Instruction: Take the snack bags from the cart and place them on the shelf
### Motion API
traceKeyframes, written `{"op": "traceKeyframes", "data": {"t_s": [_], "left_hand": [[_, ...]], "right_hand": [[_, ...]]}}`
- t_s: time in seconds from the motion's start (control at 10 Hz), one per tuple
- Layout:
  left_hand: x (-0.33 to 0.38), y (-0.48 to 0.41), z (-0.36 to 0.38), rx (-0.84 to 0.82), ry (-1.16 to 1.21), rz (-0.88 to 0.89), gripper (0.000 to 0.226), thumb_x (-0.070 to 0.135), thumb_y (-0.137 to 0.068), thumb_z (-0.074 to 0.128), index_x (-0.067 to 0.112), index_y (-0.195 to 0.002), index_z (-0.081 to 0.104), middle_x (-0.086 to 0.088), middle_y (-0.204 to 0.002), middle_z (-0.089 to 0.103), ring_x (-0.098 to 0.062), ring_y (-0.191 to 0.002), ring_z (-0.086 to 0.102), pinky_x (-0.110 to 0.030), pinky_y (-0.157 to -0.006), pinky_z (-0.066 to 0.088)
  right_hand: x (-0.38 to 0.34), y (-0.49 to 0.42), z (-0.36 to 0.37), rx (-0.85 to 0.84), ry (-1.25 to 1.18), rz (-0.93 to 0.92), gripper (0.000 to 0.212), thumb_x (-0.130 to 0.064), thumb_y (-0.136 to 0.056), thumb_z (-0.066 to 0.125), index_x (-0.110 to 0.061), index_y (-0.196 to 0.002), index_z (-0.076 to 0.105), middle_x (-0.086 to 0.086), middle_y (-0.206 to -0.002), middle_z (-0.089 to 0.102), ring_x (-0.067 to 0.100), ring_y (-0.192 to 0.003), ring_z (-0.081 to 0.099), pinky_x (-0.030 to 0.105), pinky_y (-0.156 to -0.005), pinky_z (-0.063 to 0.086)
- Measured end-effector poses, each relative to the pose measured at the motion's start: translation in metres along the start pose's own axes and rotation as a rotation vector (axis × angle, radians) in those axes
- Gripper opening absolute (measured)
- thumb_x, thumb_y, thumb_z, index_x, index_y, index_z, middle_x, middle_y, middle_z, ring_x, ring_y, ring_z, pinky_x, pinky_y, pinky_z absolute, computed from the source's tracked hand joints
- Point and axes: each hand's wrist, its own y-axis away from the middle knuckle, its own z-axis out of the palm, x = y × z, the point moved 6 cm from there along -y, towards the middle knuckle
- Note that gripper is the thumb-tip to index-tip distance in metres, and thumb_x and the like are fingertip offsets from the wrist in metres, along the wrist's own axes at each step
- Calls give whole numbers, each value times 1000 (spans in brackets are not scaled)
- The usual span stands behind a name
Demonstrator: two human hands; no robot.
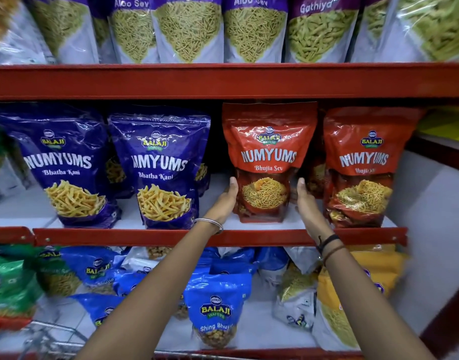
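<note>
A red Bhujia Sev snack bag (268,152) stands upright on the middle shelf (171,236), which has a red front lip. My left hand (227,198) presses flat against the bag's lower left side. My right hand (305,201) touches its lower right side, so the bag sits between both palms. A second red Bhujia Sev bag (363,165) stands just to the right, with more red bags behind. Only a bit of the wire cart (49,336) shows at the bottom left.
Two blue Bhatha Kani bags (155,165) stand left of the red ones. The upper shelf (223,80) holds Aloo Sev and Gathiya bags. The lower shelf holds several blue, green and yellow bags, including a Shing Bhujia bag (218,307). A white wall panel (431,216) closes the right side.
</note>
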Motion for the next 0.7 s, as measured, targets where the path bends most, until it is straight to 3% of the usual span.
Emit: {"op": "traceKeyframes", "data": {"t_s": [0.1, 0.2, 0.3, 0.4, 0.5, 0.6, 0.7], "left_hand": [[2, 18, 0, -39, -73, 15, 94, 81, -67, 10, 26, -140, 30, -3, -150, 35, -23, -139, 29, -44, -117, 23], [0, 31, -2, -54, -140, 51, 90, 78, -70, 7, 27, -140, 30, -4, -150, 36, -23, -138, 31, -41, -116, 23], [1, 42, -3, -62, -180, 64, 74, 65, -83, 7, 25, -142, 28, -3, -150, 34, -22, -140, 28, -37, -113, 23], [6, 53, 0, -71, -188, 116, 67, 57, -89, 8, 20, -142, 26, -6, -151, 31, -23, -141, 26, -33, -113, 20], [14, 78, 0, 4, -164, 226, 59, 48, -93, 16, 15, -140, 30, -5, -149, 34, -18, -140, 27, -23, -106, 17], [32, 108, -12, 117, -188, 434, 60, 52, -89, 25, 18, -140, 31, -1, -150, 34, -13, -138, 29, -31, -117, 17], [85, 144, -39, 254, -233, 687, 58, 50, -89, 31, 18, -138, 34, 0, -147, 38, -9, -135, 33, -33, -115, 26]], "right_hand": [[5, 16, -7, -4, 27, -12, 69, -62, -89, 18, -15, -136, 39, 9, -140, 46, 32, -130, 41, 44, -105, 33], [9, 32, -10, -27, 38, -60, 81, -73, -81, 17, -16, -131, 48, 15, -136, 53, 32, -122, 50, 49, -106, 37], [9, 43, -13, -27, 62, -69, 80, -72, -82, 17, -17, -129, 50, 19, -140, 45, 32, -126, 45, 51, -107, 33], [7, 49, -13, -66, 58, -69, 85, -76, -78, 18, -19, -137, 39, 11, -148, 38, 26, -134, 37, 47, -113, 27], [12, 69, -23, 8, -7, -174, 63, -57, -91, 23, -14, -131, 48, 6, -140, 49, 21, -130, 43, 33, -107, 30], [35, 115, -43, 186, -63, -227, 43, -44, -95, 33, -18, -121, 57, 4, -128, 58, 16, -122, 49, 25, -97, 35], [149, 160, -75, 314, -4, -63, 57, -65, -86, 34, -25, -118, 58, 2, -127, 58, 17, -119, 49, 38, -101, 37]]}}
